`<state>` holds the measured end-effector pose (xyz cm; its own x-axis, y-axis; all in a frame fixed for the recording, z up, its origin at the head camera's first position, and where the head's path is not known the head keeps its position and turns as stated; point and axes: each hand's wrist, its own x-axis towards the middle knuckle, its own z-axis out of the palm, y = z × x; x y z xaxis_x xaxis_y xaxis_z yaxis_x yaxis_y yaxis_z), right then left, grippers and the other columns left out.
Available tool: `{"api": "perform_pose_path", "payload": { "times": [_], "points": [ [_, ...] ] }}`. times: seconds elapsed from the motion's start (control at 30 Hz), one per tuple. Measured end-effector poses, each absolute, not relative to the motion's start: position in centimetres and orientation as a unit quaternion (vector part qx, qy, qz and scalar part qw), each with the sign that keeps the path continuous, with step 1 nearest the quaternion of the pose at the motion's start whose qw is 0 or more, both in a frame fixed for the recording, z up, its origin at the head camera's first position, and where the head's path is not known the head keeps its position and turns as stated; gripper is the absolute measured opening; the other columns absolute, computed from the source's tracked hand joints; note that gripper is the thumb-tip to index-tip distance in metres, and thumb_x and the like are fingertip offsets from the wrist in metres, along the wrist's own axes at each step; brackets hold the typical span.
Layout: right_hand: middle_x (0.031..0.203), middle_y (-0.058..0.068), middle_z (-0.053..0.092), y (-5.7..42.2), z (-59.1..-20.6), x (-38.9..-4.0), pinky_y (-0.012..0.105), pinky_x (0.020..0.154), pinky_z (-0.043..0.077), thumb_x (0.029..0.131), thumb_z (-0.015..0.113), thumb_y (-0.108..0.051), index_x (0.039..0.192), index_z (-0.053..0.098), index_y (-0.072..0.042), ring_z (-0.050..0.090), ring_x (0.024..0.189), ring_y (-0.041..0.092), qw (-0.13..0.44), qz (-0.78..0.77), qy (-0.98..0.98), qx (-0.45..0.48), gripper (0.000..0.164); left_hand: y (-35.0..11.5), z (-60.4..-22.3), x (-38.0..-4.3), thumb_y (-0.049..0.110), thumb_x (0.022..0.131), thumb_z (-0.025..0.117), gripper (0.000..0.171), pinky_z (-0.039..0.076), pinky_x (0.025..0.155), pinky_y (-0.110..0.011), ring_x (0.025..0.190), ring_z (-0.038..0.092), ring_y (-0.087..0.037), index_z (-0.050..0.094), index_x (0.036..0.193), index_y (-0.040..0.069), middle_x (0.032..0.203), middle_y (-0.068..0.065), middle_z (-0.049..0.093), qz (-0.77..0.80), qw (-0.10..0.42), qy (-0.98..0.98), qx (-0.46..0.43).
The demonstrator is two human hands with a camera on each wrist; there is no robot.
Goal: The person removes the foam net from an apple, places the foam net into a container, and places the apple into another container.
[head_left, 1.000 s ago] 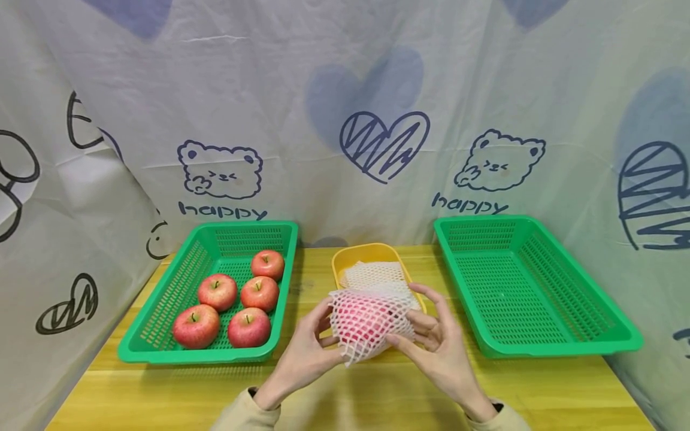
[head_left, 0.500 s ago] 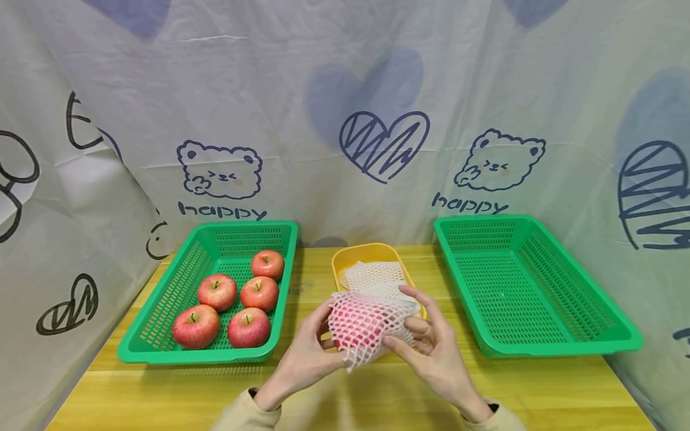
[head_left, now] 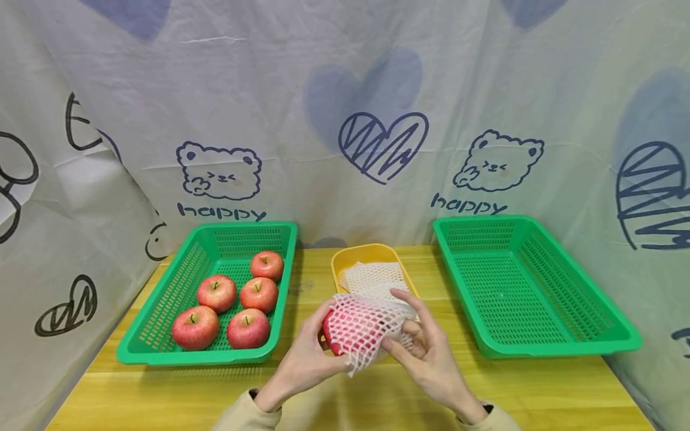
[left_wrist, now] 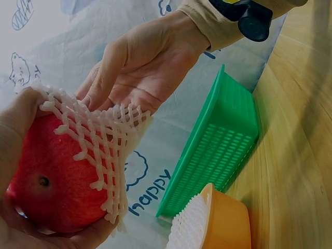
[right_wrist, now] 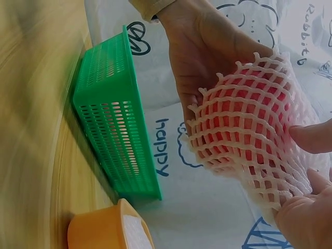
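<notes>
My left hand (head_left: 306, 354) holds a red apple (left_wrist: 52, 161) over the table, its fingers and thumb curled round the fruit. A white foam net sleeve (right_wrist: 249, 124) covers much of the apple. In the left wrist view the apple's end with the small dark hollow shows bare outside the net's fringed edge. My right hand (head_left: 431, 359) pinches the loose, gathered end of the net between thumb and fingers, on the apple's right side. Just behind both hands stands a yellow basket (head_left: 341, 257) with more white foam nets (head_left: 375, 276) in it.
On the left, a green basket (head_left: 286, 281) holds several red apples (head_left: 217, 293). Another green basket (head_left: 517, 299), with no fruit in it, stands on the right. A printed white curtain (head_left: 302, 120) hangs behind the wooden table (head_left: 372, 401).
More of the apple's left side shows bare beside the net's edge than before. My right hand has shifted slightly left, its fingers closer in on the net. The left hand keeps its hold.
</notes>
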<state>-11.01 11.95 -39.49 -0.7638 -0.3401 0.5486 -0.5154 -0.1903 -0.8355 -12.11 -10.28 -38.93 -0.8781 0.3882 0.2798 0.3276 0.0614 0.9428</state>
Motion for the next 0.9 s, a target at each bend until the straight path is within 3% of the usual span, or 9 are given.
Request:
{"api": "perform_pose_path", "payload": {
  "times": [0.27, 0.5, 0.67, 0.9],
  "points": [
    [0.125, -0.007, 0.071, 12.0, -39.5, -11.3, 0.03, 0.087, 0.06, 0.091, 0.055, 0.019, 0.153, 0.023, 0.005, 0.068, 0.113, 0.009, 0.051, 0.699, -0.62, 0.354, 0.072, -10.3, -38.9, -12.1, 0.001, 0.073, 0.077, 0.074, 0.058, 0.086, -0.025, 0.107, 0.062, -0.006, 0.048, 0.141, 0.006, 0.131, -0.022, 0.058, 0.642, 0.028, 0.724, 0.25],
    [0.119, -0.009, 0.074, 12.9, -39.3, -11.6, 0.029, 0.08, 0.062, 0.089, 0.058, 0.018, 0.149, 0.031, 0.009, 0.072, 0.104, 0.01, 0.043, 0.698, -0.625, 0.346, 0.066, -10.5, -38.9, -12.0, 0.0, 0.073, 0.075, 0.074, 0.058, 0.085, -0.024, 0.104, 0.062, -0.006, 0.046, 0.141, 0.002, 0.13, -0.025, 0.057, 0.636, 0.02, 0.732, 0.244],
    [0.111, -0.009, 0.075, 13.2, -39.4, -11.7, 0.028, 0.076, 0.062, 0.087, 0.062, 0.018, 0.132, 0.049, 0.015, 0.073, 0.098, 0.009, 0.092, 0.682, -0.648, 0.326, 0.047, -10.5, -38.9, -12.0, -0.002, 0.071, 0.073, 0.075, 0.058, 0.084, -0.023, 0.102, 0.063, -0.005, 0.046, 0.14, -0.002, 0.129, -0.027, 0.056, 0.638, 0.019, 0.736, 0.226],
    [0.1, -0.006, 0.077, 13.7, -39.6, -11.8, 0.026, 0.068, 0.062, 0.083, 0.066, 0.02, 0.115, 0.065, 0.013, 0.074, 0.086, 0.006, 0.147, 0.665, -0.662, 0.313, 0.033, -10.6, -38.9, -11.9, -0.002, 0.071, 0.075, 0.07, 0.059, 0.084, -0.025, 0.103, 0.064, -0.008, 0.049, 0.136, 0.003, 0.127, -0.024, 0.059, 0.651, 0.008, 0.718, 0.246]
  ]
}}
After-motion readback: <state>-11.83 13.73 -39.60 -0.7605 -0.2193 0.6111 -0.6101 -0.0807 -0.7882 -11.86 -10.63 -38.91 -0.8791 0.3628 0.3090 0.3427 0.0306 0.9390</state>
